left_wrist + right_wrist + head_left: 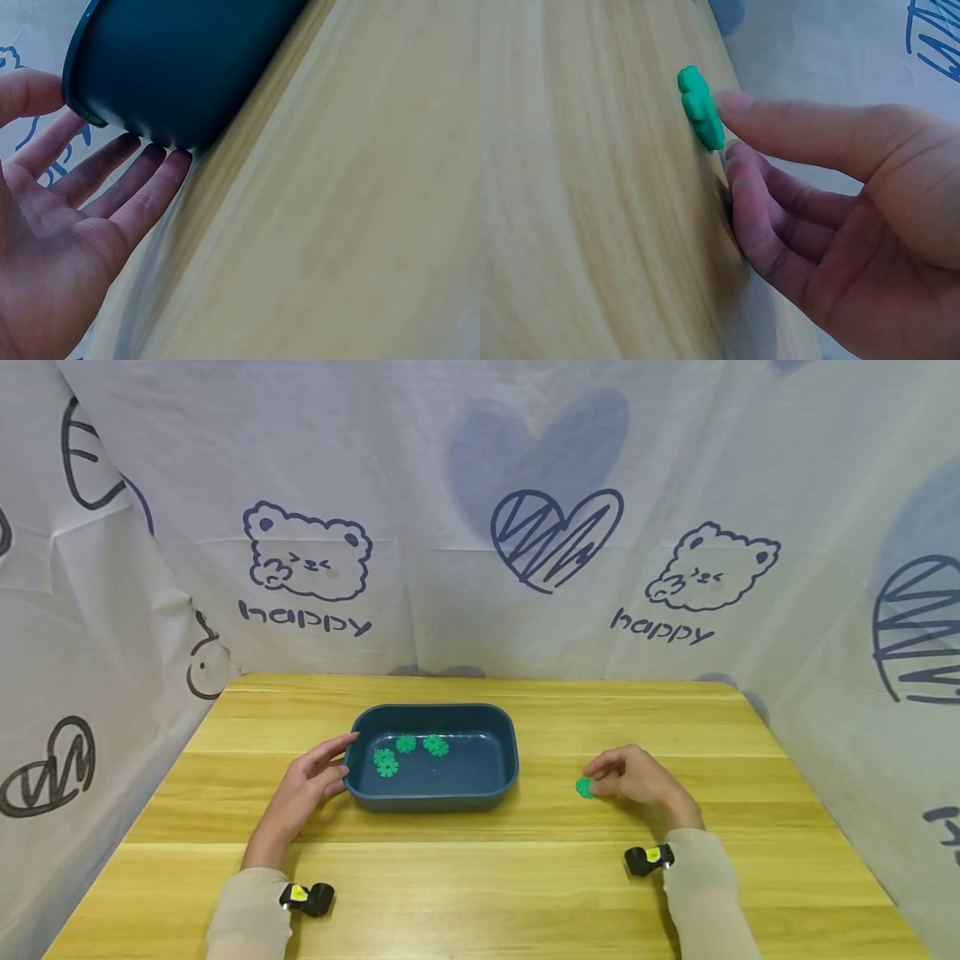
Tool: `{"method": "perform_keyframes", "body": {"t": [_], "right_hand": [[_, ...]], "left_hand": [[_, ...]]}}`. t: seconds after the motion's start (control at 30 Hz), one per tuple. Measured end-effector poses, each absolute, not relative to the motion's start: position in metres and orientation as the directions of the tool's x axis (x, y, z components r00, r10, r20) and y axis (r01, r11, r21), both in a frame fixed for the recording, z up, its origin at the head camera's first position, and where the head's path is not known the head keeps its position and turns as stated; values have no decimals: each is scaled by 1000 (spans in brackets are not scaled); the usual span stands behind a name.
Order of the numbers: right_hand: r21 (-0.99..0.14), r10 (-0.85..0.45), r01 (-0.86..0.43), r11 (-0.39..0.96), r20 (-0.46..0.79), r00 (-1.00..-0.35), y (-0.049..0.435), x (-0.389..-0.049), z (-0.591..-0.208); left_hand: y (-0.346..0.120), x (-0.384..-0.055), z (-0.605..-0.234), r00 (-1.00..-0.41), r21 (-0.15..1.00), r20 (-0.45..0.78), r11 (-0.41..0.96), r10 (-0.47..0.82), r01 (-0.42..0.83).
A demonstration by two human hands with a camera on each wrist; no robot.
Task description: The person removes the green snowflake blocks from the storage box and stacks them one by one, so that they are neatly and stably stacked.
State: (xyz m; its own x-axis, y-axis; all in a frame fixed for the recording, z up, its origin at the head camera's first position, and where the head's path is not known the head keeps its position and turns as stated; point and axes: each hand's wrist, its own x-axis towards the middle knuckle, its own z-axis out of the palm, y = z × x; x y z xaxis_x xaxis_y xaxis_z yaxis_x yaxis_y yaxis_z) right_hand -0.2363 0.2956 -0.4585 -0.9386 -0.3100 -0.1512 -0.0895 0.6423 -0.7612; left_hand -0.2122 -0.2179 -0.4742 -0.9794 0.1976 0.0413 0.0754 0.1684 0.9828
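A dark blue plastic bin (431, 804) stands on the table, holding several green snowflake discs (387, 766) on its floor. My left hand (303, 789) is at the bin's left end. Its thumb touches the rim, and the other fingertips (150, 150) rest extended against the outer wall in the left wrist view. To the right of the bin, my right hand (637, 781) pinches a green snowflake disc (584, 788) at its edge, low over the tabletop. In the right wrist view the thumb lies along that disc (699, 109), with the other fingers curled below.
The wood-grain table (465, 893) reaches back to a white hanging cloth (450, 610) printed with bears and hearts. Cloth also hangs along both sides. Each wrist wears a small black camera (318, 900) by the sleeve.
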Motion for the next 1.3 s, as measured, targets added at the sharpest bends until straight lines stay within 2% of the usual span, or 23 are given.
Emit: {"method": "perform_keyframes", "body": {"t": [0.2,0.77,1.0,1.13,1.3], "right_hand": [[-764,-355,-101,637,-175,-918,296,-237,-457],[-743,-362,-109,661,-188,-913,297,-241,-458],[-775,-365,-83,627,-198,-910,299,-237,-455],[-785,-323,-72,616,-168,-931,297,-236,-448],[-776,-310,-169,608,-36,-950,279,-239,-434]], "left_hand": [[-218,-212,-474,-980,983,40,169,194,74],[-218,-212,-472,-980,984,30,168,195,64],[-217,-213,-471,-981,982,30,176,191,65],[-217,-212,-471,-981,983,26,173,190,59],[-216,-212,-472,-982,983,20,177,190,54]]}}
